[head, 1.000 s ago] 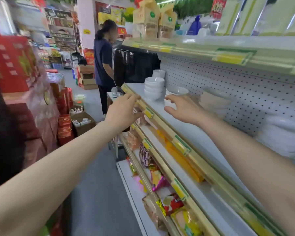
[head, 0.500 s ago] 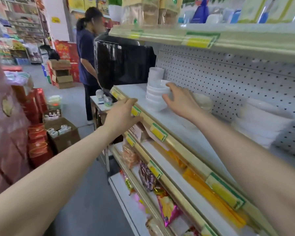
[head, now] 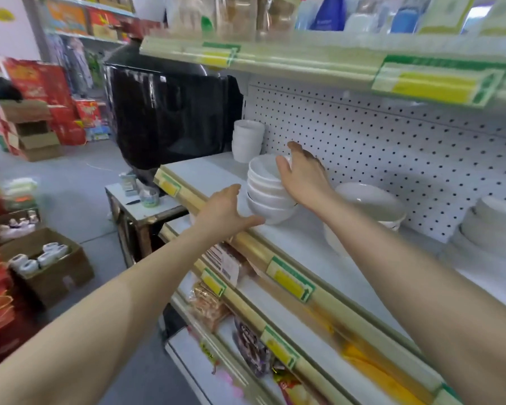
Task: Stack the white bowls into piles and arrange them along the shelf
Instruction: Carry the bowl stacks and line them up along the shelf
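Observation:
A pile of several white bowls (head: 268, 197) stands on the white shelf (head: 208, 173), near its left end. My right hand (head: 303, 176) grips the pile's right side at the top bowl, thumb over the rim and fingers behind it. My left hand (head: 227, 211) hovers with fingers spread just left of the pile's base, over the shelf's front rail, holding nothing. A taller stack of small white bowls (head: 247, 140) stands behind, against the pegboard. Larger white bowls (head: 371, 200) sit to the right of my right wrist.
Stacked white plates (head: 494, 226) fill the shelf's right part. The upper shelf (head: 304, 58) hangs low overhead. A black plastic sheet (head: 173, 118) closes the shelf's left end. Below it stands a small table (head: 146, 206); an open cardboard box (head: 47, 267) sits in the aisle.
My right hand has settled onto the bowl pile's top rim. My left hand has left the front rail and lifted toward the pile's base. The view has closed in on the shelf.

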The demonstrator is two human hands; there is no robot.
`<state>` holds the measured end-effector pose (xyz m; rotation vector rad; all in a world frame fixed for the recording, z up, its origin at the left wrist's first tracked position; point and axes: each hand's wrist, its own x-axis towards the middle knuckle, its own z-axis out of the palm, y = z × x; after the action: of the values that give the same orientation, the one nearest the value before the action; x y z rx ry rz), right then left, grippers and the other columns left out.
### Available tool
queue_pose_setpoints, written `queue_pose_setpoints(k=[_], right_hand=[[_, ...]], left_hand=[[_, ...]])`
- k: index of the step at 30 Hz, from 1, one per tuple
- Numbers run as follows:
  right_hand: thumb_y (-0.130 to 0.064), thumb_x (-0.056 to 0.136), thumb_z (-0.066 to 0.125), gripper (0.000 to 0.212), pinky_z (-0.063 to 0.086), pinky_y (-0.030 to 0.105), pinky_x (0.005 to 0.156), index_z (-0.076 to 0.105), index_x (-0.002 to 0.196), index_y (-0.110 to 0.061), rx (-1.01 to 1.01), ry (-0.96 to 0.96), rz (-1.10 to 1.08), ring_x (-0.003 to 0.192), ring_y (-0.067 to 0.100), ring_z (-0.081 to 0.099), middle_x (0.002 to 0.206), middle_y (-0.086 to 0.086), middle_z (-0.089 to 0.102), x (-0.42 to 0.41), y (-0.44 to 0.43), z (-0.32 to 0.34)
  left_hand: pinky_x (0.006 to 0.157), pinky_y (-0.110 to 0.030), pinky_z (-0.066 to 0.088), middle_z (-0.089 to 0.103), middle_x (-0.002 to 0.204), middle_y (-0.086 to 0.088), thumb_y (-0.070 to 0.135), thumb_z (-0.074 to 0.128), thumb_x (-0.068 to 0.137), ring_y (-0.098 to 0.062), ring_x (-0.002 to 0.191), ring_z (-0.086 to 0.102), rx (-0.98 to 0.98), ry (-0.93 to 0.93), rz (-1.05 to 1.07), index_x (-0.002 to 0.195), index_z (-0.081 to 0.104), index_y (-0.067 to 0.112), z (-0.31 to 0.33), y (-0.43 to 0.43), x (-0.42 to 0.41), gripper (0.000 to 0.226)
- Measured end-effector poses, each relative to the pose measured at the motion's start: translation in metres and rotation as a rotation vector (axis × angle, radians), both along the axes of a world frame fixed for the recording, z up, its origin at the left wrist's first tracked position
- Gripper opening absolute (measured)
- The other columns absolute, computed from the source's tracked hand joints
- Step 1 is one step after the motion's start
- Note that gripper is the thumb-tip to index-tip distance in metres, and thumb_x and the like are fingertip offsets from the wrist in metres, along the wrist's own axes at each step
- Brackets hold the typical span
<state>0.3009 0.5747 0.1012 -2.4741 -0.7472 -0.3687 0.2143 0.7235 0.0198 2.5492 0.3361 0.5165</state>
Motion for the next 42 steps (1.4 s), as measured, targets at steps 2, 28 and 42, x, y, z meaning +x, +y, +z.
queue_pose_setpoints(k=[2,28,42], right_hand=[[-0.04,0.103,0.032,0.054,0.039,0.046,0.102,0.029,0.15,-0.014,0.024,0.028,-0.051,0.126,0.04,0.046,0.138,0.02,0.049,0.005,0.005,-0.006],[-0.05,0.101,0.03,0.042,0.04,0.037,0.094,0.048,0.13,-0.027,0.378,0.364,-0.384,0.112,0.025,0.056,0.118,0.002,0.063,0.002,0.017,-0.025],[-0.056,0.081,0.028,0.038,0.046,0.042,0.095,0.056,0.086,-0.032,0.569,0.303,-0.422,0.096,0.023,0.058,0.097,0.0,0.065,-0.065,-0.011,-0.012]], left_hand=[[0.083,-0.025,0.037,0.055,0.134,0.0,0.056,0.076,0.073,-0.02,0.12,0.051,-0.044,0.016,-0.07,0.139,0.043,0.016,0.001,0.005,0.012,0.084],[0.088,-0.037,0.055,0.063,0.119,0.019,0.073,0.085,0.038,-0.005,0.107,0.062,-0.337,0.015,-0.558,0.125,0.047,0.036,-0.02,0.056,0.086,0.102],[0.089,-0.038,0.054,0.062,0.119,0.016,0.065,0.087,0.044,-0.005,0.107,0.061,-0.397,-0.124,-0.69,0.122,0.047,0.033,0.0,0.034,0.02,0.094]])
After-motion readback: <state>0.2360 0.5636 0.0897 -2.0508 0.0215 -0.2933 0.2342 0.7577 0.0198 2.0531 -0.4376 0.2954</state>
